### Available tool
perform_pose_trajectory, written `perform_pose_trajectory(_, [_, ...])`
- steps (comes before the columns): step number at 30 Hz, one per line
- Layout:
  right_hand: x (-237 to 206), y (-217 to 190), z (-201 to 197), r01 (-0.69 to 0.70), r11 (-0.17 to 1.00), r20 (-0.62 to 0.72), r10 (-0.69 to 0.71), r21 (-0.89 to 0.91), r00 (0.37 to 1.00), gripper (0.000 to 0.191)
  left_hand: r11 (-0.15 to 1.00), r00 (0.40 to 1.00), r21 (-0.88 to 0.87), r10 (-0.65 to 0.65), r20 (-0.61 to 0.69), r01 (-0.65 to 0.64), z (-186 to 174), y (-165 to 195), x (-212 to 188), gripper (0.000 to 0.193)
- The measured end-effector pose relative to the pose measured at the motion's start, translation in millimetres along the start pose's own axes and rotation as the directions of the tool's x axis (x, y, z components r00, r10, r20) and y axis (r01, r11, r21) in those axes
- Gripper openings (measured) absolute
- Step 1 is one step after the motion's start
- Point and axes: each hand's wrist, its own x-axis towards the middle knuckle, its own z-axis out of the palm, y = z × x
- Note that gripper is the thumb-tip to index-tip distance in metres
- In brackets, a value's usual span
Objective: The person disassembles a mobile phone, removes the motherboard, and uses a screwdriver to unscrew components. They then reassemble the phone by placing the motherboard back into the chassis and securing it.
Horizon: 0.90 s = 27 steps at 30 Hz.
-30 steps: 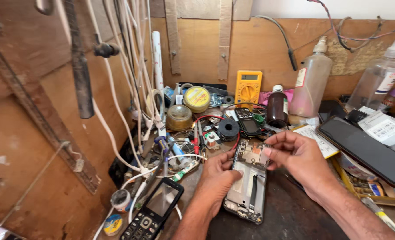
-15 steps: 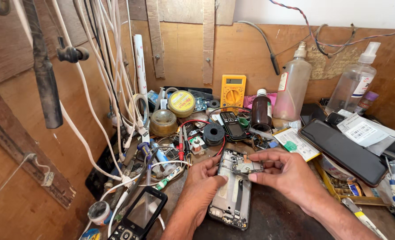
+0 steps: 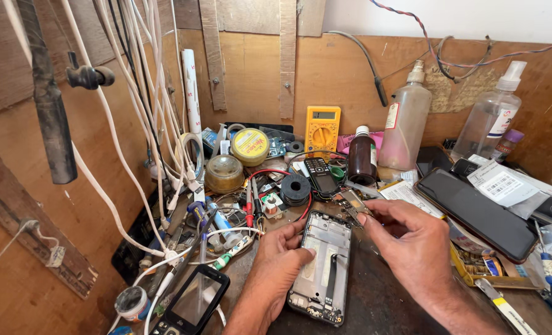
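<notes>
An opened smartphone frame (image 3: 323, 267) lies on the dark bench with its inner side up and a black ribbon cable down its middle. My left hand (image 3: 280, 260) grips the frame's left edge, thumb near the top corner. At the frame's top right corner my right hand (image 3: 409, 245) pinches a small circuit board (image 3: 352, 206) between thumb and fingers, lifted just clear of the frame.
A yellow multimeter (image 3: 322, 129), a dark brown bottle (image 3: 363, 156), two clear bottles (image 3: 407, 127), tape rolls and a keypad phone (image 3: 319, 174) crowd the back. A black phone (image 3: 478, 212) lies right. Another phone (image 3: 193, 301) and white cables (image 3: 136, 142) are left.
My right hand has lifted the small board off the frame's top and drawn it slightly right. The camera has shifted, showing more of the right side of the bench.
</notes>
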Motion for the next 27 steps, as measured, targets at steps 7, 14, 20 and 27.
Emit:
perform_pose_trajectory(7, [5,10,3,-0.174,0.975,0.087,0.163,0.136,0.983,0.018,1.000,1.000,-0.009,0.014,0.017,-0.014,-1,0,-1,0.065])
perform_pose_trajectory(14, [-6,2,6,0.329,0.943,0.052,-0.327,-0.047,0.944,0.017,1.000,1.000,0.013,0.016,0.009,-0.017,-1,-1,0,0.066])
perform_pose_trajectory(20, [-13,-4,10,0.539,0.823,0.175,-0.513,-0.178,0.840,0.021,0.999,0.999,0.032,0.032,0.028,-0.032,-2,-1,0,0.064])
perform_pose_trajectory(27, [-15,-6,14,0.659,0.699,0.218,-0.622,-0.278,0.752,0.022,0.999,0.998,0.026,0.037,0.045,-0.039,-2,0,-2,0.062])
